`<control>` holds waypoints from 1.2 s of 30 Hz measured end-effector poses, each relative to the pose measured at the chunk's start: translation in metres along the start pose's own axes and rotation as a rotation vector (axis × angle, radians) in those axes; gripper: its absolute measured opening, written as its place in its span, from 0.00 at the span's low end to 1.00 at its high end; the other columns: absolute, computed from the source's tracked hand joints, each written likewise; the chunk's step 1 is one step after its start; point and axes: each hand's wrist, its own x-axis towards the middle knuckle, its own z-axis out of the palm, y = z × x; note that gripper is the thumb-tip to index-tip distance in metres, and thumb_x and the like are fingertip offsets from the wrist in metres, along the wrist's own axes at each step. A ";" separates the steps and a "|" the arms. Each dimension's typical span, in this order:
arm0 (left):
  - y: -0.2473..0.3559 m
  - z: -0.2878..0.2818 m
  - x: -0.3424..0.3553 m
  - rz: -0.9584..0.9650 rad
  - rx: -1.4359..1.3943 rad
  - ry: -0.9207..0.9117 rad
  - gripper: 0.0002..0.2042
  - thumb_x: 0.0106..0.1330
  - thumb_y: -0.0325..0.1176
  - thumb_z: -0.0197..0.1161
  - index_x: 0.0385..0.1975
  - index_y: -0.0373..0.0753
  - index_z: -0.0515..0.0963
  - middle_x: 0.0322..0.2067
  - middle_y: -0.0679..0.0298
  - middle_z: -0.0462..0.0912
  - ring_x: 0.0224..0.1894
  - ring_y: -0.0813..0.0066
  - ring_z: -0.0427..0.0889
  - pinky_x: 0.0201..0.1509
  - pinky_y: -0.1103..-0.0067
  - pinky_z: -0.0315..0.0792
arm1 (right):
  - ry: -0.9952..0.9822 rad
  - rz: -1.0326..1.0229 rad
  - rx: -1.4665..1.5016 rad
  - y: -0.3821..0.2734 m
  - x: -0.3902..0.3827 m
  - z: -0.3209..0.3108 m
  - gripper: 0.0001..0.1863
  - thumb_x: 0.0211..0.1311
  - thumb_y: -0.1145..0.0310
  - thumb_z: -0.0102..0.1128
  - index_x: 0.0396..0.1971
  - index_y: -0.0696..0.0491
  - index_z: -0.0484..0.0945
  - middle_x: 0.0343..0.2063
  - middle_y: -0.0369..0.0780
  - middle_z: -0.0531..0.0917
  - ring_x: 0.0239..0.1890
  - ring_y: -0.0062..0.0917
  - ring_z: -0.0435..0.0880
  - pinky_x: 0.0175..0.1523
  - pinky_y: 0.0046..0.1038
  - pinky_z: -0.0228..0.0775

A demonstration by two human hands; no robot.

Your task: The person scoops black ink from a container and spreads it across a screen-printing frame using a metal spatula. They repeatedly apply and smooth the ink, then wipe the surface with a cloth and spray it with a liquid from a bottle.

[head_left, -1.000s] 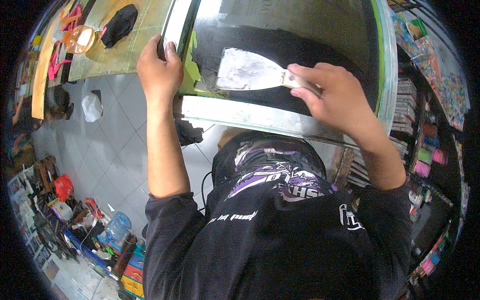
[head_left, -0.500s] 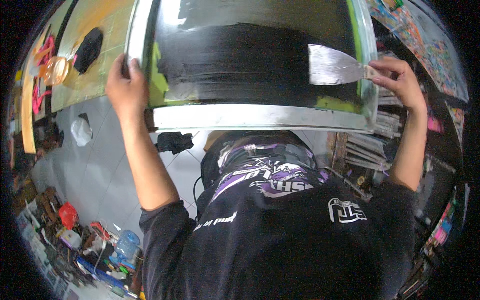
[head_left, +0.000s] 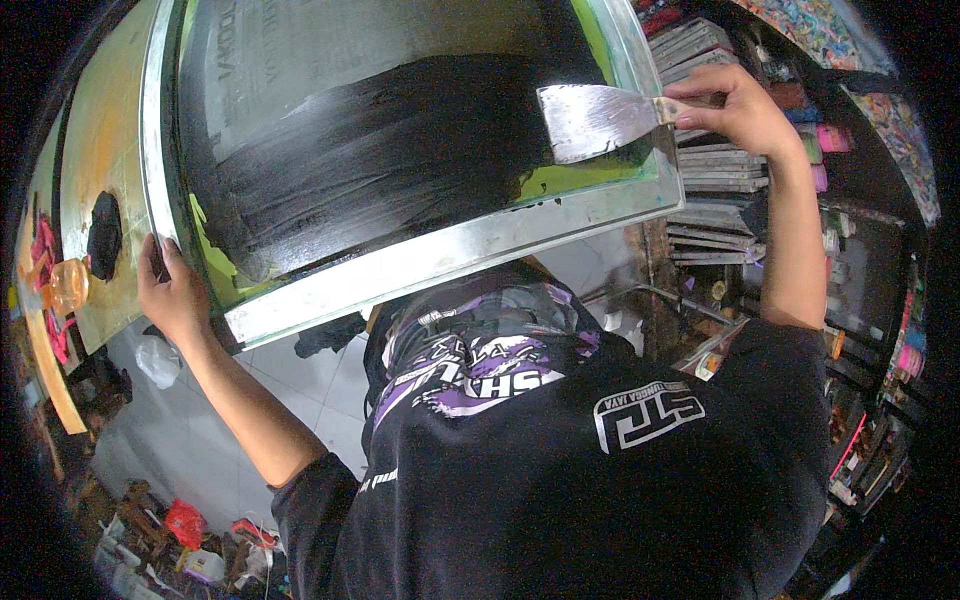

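A metal-framed printing screen with green edges slants across the upper middle. Black ink is smeared thickly over its near part. My left hand grips the frame's left rail close to the near left corner, thumb and fingers on either side. At the right rail, my right hand pinches the short handle of a putty knife. The knife's broad blade reaches left over the inked area, its metal face streaked. Whether the blade touches the mesh I cannot tell.
Left of the frame lies a yellowish board bearing a black blob and an orange translucent cup. Stacked grey frames fill a shelf at right. A white bag and dark cloth lie on the tiled floor.
In the picture, the frame has shifted left and tilted, its right side now higher. Both hands have moved left with it, the left one also lower. The putty knife stays in my right hand.
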 end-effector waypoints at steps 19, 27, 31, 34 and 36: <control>-0.016 -0.007 0.003 -0.019 -0.027 -0.006 0.17 0.61 0.35 0.55 0.46 0.30 0.71 0.39 0.55 0.78 0.39 0.75 0.76 0.44 0.82 0.67 | 0.138 -0.114 0.051 -0.020 -0.014 0.030 0.18 0.46 0.64 0.64 0.39 0.54 0.78 0.34 0.42 0.81 0.37 0.27 0.78 0.45 0.23 0.66; -0.006 -0.009 0.001 0.041 0.108 -0.011 0.17 0.61 0.34 0.55 0.46 0.29 0.71 0.41 0.57 0.78 0.40 0.76 0.75 0.46 0.83 0.66 | 0.063 0.157 0.046 -0.003 -0.085 0.023 0.18 0.43 0.66 0.65 0.38 0.52 0.79 0.37 0.40 0.80 0.44 0.31 0.75 0.54 0.31 0.60; -0.008 -0.008 0.002 0.025 0.048 0.006 0.16 0.61 0.34 0.55 0.45 0.29 0.71 0.41 0.57 0.78 0.41 0.75 0.75 0.46 0.83 0.66 | 0.032 0.106 0.002 -0.003 -0.084 0.022 0.18 0.43 0.65 0.65 0.38 0.52 0.79 0.36 0.41 0.80 0.41 0.30 0.76 0.50 0.29 0.63; -0.001 -0.007 0.001 0.012 0.038 0.007 0.16 0.61 0.34 0.55 0.45 0.29 0.72 0.41 0.57 0.78 0.41 0.75 0.76 0.46 0.83 0.66 | 0.028 0.037 0.016 -0.017 -0.073 0.023 0.17 0.43 0.65 0.65 0.36 0.53 0.79 0.31 0.41 0.80 0.35 0.31 0.76 0.43 0.28 0.64; -0.001 -0.008 0.001 0.011 0.011 0.001 0.16 0.61 0.34 0.55 0.45 0.29 0.72 0.40 0.57 0.78 0.40 0.75 0.76 0.46 0.83 0.66 | 0.014 0.005 0.004 -0.022 -0.067 0.025 0.17 0.43 0.65 0.64 0.35 0.54 0.79 0.26 0.41 0.78 0.31 0.31 0.76 0.38 0.28 0.64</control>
